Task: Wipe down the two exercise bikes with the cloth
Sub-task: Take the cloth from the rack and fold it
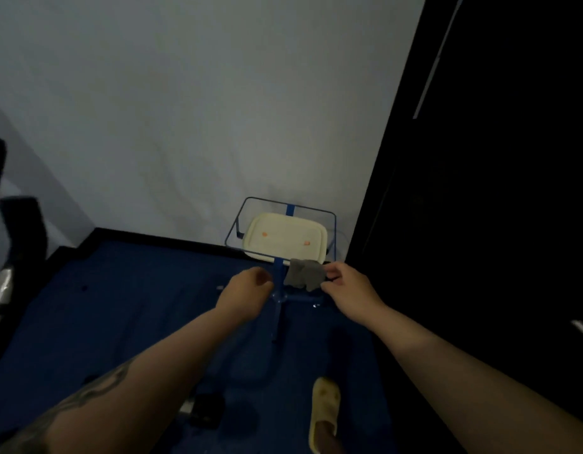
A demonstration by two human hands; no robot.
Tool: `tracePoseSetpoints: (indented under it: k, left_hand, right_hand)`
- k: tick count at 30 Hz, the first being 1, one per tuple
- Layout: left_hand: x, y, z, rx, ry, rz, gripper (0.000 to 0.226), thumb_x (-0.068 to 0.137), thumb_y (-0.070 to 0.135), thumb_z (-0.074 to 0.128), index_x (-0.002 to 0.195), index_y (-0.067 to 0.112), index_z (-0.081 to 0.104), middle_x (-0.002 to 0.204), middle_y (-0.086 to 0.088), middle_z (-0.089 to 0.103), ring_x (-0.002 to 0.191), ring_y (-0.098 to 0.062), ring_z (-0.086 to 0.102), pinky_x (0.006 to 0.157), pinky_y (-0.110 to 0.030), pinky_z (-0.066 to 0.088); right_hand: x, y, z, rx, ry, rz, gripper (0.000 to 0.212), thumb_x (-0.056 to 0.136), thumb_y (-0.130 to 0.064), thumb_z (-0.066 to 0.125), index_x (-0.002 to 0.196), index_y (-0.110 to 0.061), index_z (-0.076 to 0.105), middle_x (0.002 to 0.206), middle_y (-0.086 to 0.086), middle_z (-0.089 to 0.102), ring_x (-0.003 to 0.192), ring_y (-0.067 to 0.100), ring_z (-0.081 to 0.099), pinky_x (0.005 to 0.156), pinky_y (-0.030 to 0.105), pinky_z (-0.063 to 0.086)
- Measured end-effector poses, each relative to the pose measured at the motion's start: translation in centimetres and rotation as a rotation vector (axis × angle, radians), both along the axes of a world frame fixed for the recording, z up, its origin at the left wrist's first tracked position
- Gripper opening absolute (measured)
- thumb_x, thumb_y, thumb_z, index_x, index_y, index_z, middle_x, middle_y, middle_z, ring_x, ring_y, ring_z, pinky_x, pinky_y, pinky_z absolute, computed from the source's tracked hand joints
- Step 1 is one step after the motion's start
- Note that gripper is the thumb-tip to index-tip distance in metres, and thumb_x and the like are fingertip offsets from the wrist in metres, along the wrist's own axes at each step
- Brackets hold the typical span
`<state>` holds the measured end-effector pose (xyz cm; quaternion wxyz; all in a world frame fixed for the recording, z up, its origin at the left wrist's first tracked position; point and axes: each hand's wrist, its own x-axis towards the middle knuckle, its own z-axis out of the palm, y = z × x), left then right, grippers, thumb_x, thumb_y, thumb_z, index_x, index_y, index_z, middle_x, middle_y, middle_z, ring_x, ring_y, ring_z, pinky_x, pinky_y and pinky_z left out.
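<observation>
Cloth [304,274]: grey, crumpled, lay draped over the near edge of a blue wire-frame stand [278,273], just right of the stand's upright post. Right hand [346,283] sat at the cloth's right edge, fingertips pinching the fabric; the bulk of the cloth hung left of the grip, between the two hands. Left hand [247,290] was loosely curled just left of the post, holding nothing; whether it touched the post could not be told. Lighting was dim and the frame soft, so the cloth's weave and any fold lines were not readable. The right third of the view was a black surface [480,191] with no detail. A dark exercise bike part [11,244] with a silvery section was cut off at the left edge; its form was unclear. A second dark object [206,411] on the blue floor [103,306] near the left forearm could not be identified. A cream tray [288,239] with two orange spots rested inside the stand's frame, beyond the cloth. A yellow slipper [324,411] showed at bottom centre, partly cut off. Cloth looked small, matte, uniformly grey, bunched in two lobes.
</observation>
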<state>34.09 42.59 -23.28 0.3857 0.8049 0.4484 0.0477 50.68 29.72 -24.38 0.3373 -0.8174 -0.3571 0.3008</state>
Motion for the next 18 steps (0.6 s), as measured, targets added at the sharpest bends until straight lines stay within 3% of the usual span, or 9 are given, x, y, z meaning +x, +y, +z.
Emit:
tracePoseSetpoints:
  k: [3,8,18]
  left_hand:
    - [3.3,3.0,-2.4,-0.025,0.037,0.006,0.020,0.092,0.018,0.053,0.108,0.013,0.064,0.109,-0.004,0.067,0.098,-0.019,0.061,0.088,-0.036,0.050]
    - [9.9,7.3,-4.9,-0.056,0.072,0.040,0.021,0.092,0.019,0.051,0.104,0.008,0.064,0.102,-0.007,0.067,0.095,-0.023,0.062,0.086,-0.041,0.051]
    - [15.4,13.0,-13.5,-0.178,0.215,0.018,0.020,0.093,0.023,0.051,0.107,0.016,0.064,0.109,-0.003,0.066,0.100,-0.019,0.060,0.083,-0.031,0.047]
  right_hand:
    - [3.1,2.9,-2.7,-0.013,0.057,0.013,0.037,0.094,-0.018,0.057,0.131,-0.017,0.050,0.125,-0.002,0.053,0.108,0.011,0.052,0.086,0.021,0.041]
    - [8.8,7.1,-6.6,-0.083,0.107,0.048,0.028,0.093,-0.015,0.057,0.121,-0.020,0.055,0.112,-0.009,0.054,0.099,0.006,0.053,0.074,0.015,0.041]
    - [12.9,13.7,-15.5,-0.197,0.104,0.029,0.022,0.092,-0.013,0.060,0.113,-0.019,0.061,0.112,-0.002,0.061,0.101,0.013,0.058,0.085,0.026,0.049]
